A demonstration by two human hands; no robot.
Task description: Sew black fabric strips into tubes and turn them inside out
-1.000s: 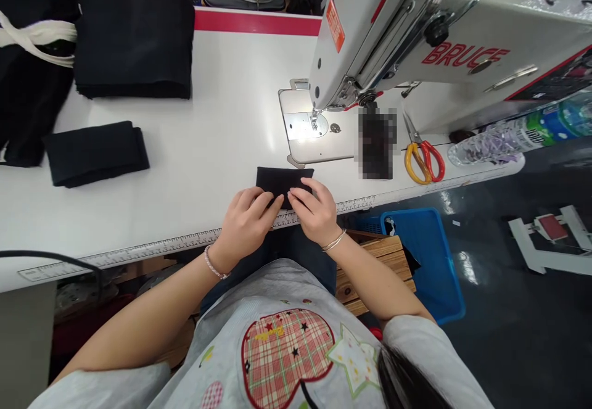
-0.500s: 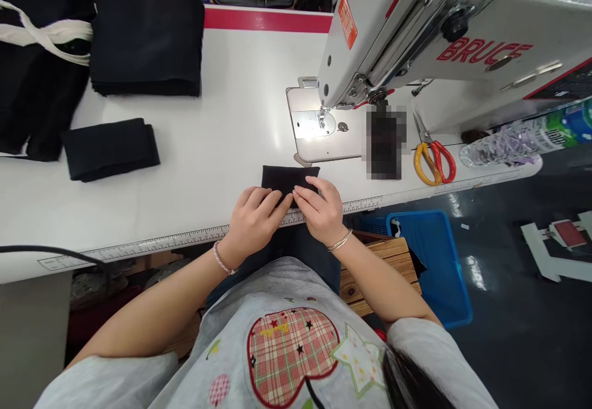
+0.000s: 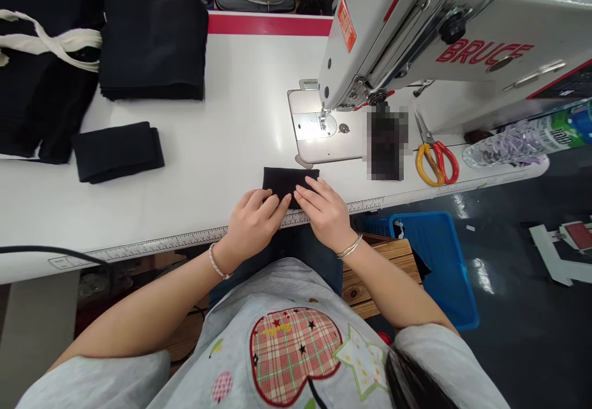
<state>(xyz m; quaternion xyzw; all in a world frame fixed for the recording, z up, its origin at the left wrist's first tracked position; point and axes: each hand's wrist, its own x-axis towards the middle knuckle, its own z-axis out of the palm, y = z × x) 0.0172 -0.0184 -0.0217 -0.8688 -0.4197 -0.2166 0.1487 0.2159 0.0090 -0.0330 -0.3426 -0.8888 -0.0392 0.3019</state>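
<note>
A small folded piece of black fabric point(image 3: 283, 177) lies flat at the table's front edge, just below the needle plate of the sewing machine. My left hand point(image 3: 259, 219) is on its lower left part, fingers curled and thumb pressed against the near edge. On the lower right part rests my right hand point(image 3: 326, 214), its fingers stretched out and lying along the cloth. The tips of both hands nearly meet at the middle of the piece. My fingers hide the near corners of the fabric.
The sewing machine point(image 3: 370, 39) stands behind, its metal plate point(image 3: 333, 140) set in the white table point(image 3: 240, 125). Scissors point(image 3: 435, 159) and a plastic bottle point(image 3: 513, 140) lie at the right. Black fabric stacks point(image 3: 155, 39) and a smaller folded bundle point(image 3: 119, 151) are at the left.
My right hand has shifted slightly right and its fingers lie flatter on the fabric. My left hand has barely moved. The whole view has shifted a little.
</note>
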